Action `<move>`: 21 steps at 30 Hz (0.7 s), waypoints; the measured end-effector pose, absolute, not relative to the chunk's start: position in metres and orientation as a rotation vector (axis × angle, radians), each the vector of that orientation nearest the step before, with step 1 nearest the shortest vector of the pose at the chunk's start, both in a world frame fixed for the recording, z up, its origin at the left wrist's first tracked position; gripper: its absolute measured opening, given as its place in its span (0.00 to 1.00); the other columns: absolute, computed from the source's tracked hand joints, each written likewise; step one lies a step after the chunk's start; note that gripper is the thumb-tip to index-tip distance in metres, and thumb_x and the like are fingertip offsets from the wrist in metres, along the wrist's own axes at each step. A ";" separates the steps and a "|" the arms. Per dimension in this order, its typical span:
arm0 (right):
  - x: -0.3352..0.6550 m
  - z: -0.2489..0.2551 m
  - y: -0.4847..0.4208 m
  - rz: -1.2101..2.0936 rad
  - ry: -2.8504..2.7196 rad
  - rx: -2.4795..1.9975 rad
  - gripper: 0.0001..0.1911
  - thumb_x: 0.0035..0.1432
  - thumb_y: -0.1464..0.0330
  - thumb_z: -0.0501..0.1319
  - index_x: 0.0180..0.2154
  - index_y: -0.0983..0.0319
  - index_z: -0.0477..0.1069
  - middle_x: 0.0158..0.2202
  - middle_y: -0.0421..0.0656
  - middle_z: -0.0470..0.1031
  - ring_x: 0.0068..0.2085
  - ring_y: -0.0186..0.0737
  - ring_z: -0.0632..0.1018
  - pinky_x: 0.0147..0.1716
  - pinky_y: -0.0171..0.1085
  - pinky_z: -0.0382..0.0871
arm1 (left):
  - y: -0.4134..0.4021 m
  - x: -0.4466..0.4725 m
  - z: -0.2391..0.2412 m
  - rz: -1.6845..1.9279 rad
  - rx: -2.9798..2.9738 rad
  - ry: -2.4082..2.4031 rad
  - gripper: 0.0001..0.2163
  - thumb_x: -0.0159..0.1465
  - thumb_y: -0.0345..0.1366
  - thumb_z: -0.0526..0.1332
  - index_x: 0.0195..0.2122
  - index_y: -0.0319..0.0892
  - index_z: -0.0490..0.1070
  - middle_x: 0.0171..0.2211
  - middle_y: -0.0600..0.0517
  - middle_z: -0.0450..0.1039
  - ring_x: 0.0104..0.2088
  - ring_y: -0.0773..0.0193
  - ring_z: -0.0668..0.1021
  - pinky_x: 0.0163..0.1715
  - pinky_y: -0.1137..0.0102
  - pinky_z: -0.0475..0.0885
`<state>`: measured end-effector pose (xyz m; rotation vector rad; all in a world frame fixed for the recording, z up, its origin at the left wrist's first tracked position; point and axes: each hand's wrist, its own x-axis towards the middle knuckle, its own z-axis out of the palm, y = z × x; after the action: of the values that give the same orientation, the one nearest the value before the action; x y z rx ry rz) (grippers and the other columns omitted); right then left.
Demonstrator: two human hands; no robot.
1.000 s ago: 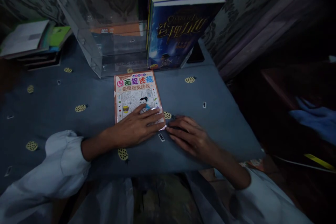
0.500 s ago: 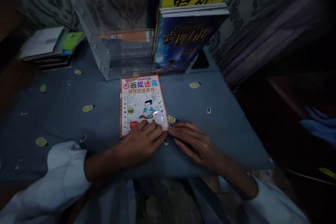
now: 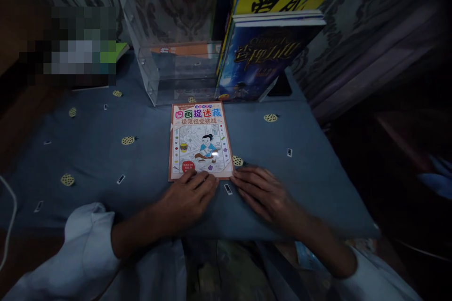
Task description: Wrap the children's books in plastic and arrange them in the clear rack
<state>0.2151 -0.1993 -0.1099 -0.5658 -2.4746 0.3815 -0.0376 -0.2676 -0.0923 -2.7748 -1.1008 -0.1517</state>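
A picture-puzzle book (image 3: 199,136) with colourful Chinese lettering and a drawn seated figure lies flat on the grey-blue tablecloth (image 3: 148,162). My left hand (image 3: 189,197) rests at its bottom edge, the fingertips overlapping the cover's lower margin; nothing is gripped. At the bottom right corner of the book, my right hand (image 3: 264,193) lies on its side on the cloth with fingers stretched out, fingertips touching or nearly touching that corner. The thumbs are mostly hidden.
Behind the book stands a clear acrylic rack (image 3: 155,89) with upright books, a dark blue book (image 3: 261,56) in front. Beside it lies a black flat object (image 3: 280,85). Stacked books (image 3: 122,49) at back left are partly blurred out. A white cable (image 3: 12,207) hangs at the left.
My left hand has slid back toward the table's front edge, uncovering more of the cover's lower part. My right hand stays near the corner. The whole view has shifted slightly.
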 end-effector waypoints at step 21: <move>0.206 -0.101 -0.194 0.304 -2.530 -0.483 0.11 0.68 0.75 0.58 0.49 0.62 0.75 0.42 0.49 0.82 0.43 0.46 0.81 0.40 0.46 0.79 | -0.320 -0.087 -0.098 -0.312 -2.592 -1.513 0.20 0.67 0.23 0.53 0.60 0.31 0.67 0.52 0.40 0.75 0.53 0.53 0.74 0.56 0.59 0.67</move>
<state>0.2059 -0.1935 -0.1007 -0.4831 -2.5302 0.3036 -0.0868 -0.3202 -0.0984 -2.5920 -1.5126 -0.3119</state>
